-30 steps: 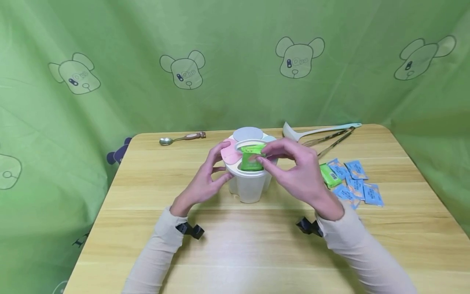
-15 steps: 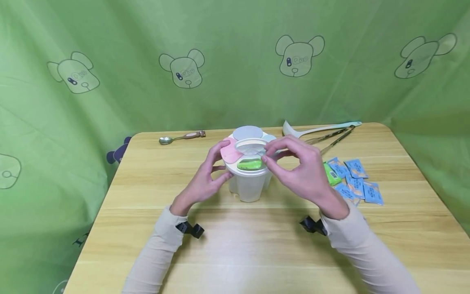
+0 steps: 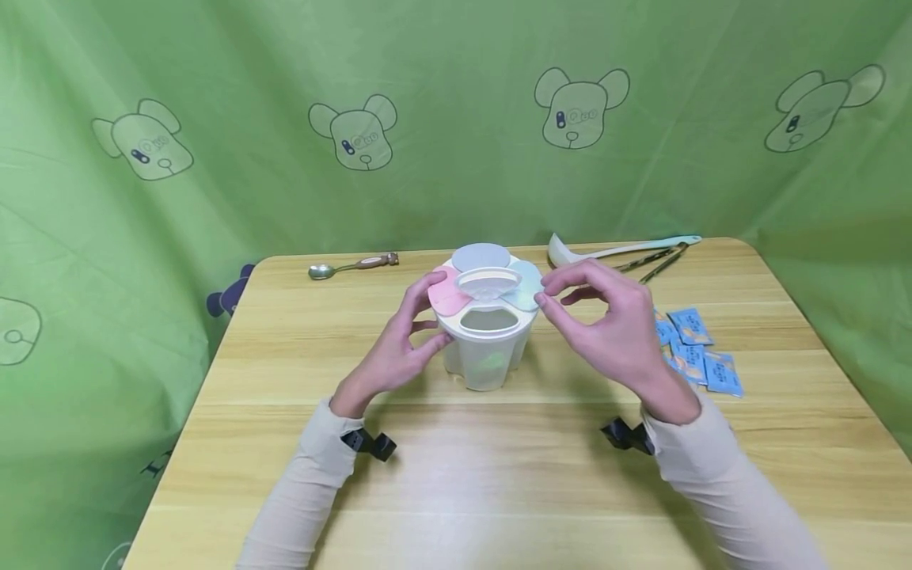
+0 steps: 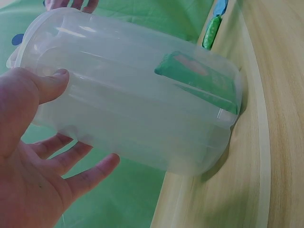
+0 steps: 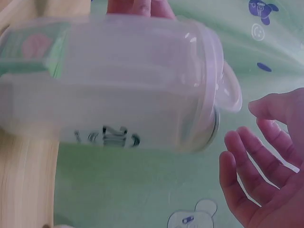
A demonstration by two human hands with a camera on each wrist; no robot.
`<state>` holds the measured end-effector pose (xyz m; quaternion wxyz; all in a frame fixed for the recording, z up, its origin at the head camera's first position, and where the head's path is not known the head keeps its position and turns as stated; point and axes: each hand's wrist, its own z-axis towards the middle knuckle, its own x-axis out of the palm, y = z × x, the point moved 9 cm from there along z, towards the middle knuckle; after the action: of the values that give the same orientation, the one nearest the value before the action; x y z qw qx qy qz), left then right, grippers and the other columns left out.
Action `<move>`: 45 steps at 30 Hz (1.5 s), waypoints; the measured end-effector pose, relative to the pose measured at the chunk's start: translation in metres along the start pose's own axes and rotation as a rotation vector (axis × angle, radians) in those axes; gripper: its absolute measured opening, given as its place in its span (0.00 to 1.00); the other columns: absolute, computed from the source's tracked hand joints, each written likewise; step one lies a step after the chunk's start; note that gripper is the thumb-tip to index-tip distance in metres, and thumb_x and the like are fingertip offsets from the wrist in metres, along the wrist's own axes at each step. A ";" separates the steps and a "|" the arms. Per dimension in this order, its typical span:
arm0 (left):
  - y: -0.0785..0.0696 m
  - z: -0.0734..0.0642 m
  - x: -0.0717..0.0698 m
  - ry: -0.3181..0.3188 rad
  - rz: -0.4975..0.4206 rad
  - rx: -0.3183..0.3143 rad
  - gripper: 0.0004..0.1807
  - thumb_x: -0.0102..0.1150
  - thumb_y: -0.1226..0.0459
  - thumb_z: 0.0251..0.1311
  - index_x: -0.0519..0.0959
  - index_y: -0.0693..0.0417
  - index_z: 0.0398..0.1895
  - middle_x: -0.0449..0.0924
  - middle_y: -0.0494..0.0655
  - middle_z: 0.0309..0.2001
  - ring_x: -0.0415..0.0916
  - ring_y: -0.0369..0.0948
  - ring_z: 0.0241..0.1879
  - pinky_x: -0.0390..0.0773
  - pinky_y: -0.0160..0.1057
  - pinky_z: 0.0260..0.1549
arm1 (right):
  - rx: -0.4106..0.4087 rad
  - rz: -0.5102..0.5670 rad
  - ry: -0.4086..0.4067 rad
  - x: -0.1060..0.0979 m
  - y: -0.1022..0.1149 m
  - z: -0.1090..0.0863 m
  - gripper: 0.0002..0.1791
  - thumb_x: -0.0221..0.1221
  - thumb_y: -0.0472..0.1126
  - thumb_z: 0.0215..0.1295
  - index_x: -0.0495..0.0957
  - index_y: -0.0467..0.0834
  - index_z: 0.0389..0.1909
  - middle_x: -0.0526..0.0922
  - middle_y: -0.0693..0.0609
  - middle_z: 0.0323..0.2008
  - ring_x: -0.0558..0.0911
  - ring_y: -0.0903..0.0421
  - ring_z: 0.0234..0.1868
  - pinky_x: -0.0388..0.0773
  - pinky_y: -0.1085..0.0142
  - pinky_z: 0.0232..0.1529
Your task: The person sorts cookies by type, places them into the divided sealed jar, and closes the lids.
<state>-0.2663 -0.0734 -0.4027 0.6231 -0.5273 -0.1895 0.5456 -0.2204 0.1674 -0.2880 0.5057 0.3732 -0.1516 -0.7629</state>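
A translucent plastic storage jar (image 3: pixel 479 366) stands on the table, its white lid bearing pink, blue and mint flaps. The front flap (image 3: pixel 490 283) is raised above an uncovered opening. My left hand (image 3: pixel 399 344) holds the jar from the left, thumb on the near side just below the rim and fingers round the far side. Through the wall in the left wrist view, a green packet (image 4: pixel 199 78) lies at the jar's bottom. My right hand (image 3: pixel 609 321) is beside the mint flap (image 3: pixel 526 286), fingers loosely bent and nothing between them.
Several blue packets (image 3: pixel 723 374) lie to the right, partly hidden by the right hand. A ladle (image 3: pixel 627 250) and dark-handled tongs (image 3: pixel 663 263) are along the back right edge. A spoon (image 3: pixel 354 267) rests at the back left, and a green curtain (image 3: pixel 456 198) hangs behind.
The green packet left my right hand and dropped through the opening to the jar's bottom. My right hand has drawn back to the right. My left hand stays on the jar.
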 end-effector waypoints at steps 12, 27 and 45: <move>0.002 -0.001 0.000 0.001 0.001 -0.019 0.50 0.66 0.77 0.68 0.53 0.44 0.87 0.55 0.47 0.88 0.70 0.57 0.77 0.85 0.53 0.70 | 0.146 -0.049 0.008 -0.027 -0.034 -0.001 0.06 0.74 0.28 0.64 0.88 0.38 0.38 0.88 0.68 0.38 0.86 0.71 0.37 0.86 0.81 0.41; 0.002 -0.001 0.001 -0.002 -0.003 -0.011 0.50 0.66 0.77 0.68 0.53 0.43 0.87 0.55 0.46 0.88 0.71 0.56 0.76 0.85 0.53 0.69 | 0.363 -0.188 0.099 -0.062 -0.103 -0.007 0.07 0.72 0.37 0.71 0.87 0.39 0.43 0.83 0.79 0.34 0.83 0.76 0.36 0.81 0.87 0.40; 0.003 0.000 0.000 0.004 -0.013 -0.016 0.49 0.66 0.77 0.69 0.53 0.44 0.87 0.56 0.49 0.87 0.71 0.56 0.77 0.86 0.50 0.69 | 0.455 -0.352 0.280 -0.068 -0.187 -0.040 0.09 0.69 0.41 0.74 0.86 0.40 0.46 0.91 0.38 0.43 0.79 0.76 0.34 0.77 0.83 0.33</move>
<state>-0.2672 -0.0736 -0.4055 0.6229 -0.5320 -0.1959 0.5390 -0.3006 0.3156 -0.4003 0.2853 0.5986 -0.1805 -0.7265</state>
